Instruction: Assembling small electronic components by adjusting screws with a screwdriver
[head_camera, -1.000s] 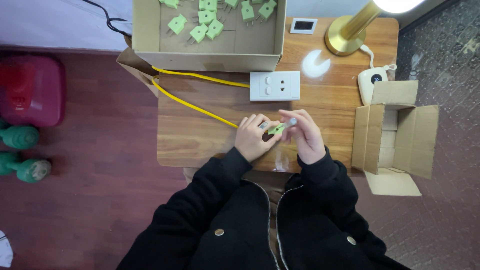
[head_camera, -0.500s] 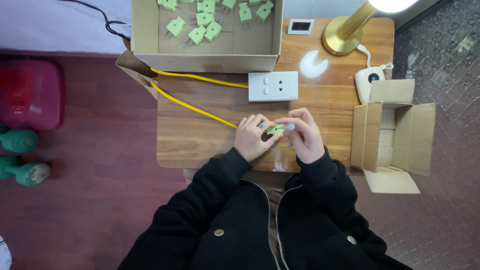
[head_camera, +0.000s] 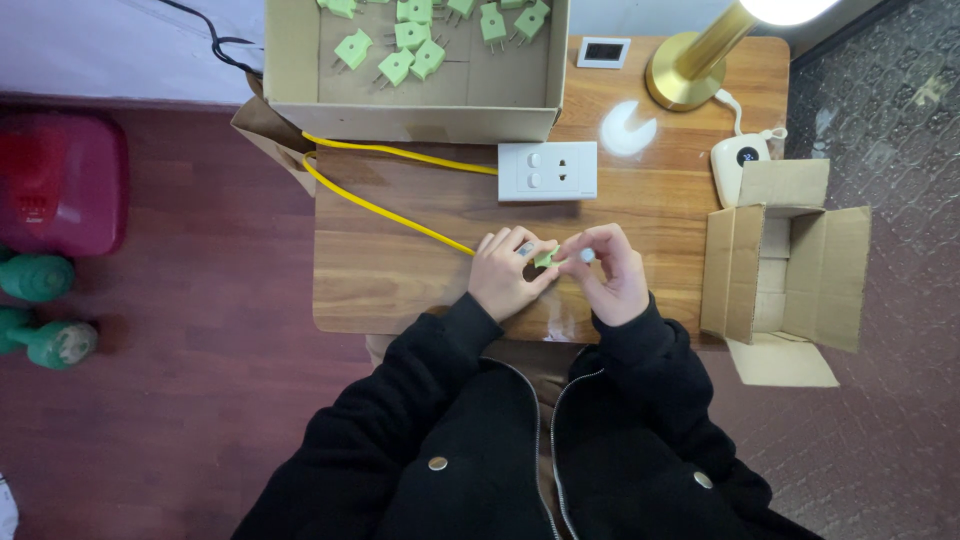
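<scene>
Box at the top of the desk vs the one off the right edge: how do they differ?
The top cardboard box rests on the wooden desk and holds loose green plugs; the right cardboard box hangs past the desk's edge and looks empty. The top box is wider and shallower. Both are open brown cardboard.

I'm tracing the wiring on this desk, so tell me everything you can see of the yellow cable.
The yellow cable is thin, smooth and looks plastic-sheathed. It lies on the wooden table in a narrow hairpin: one run goes along the cardboard box to the white socket panel, the other slants down to the left hand, where its end is hidden. The bend sits at the table's left edge.
</scene>
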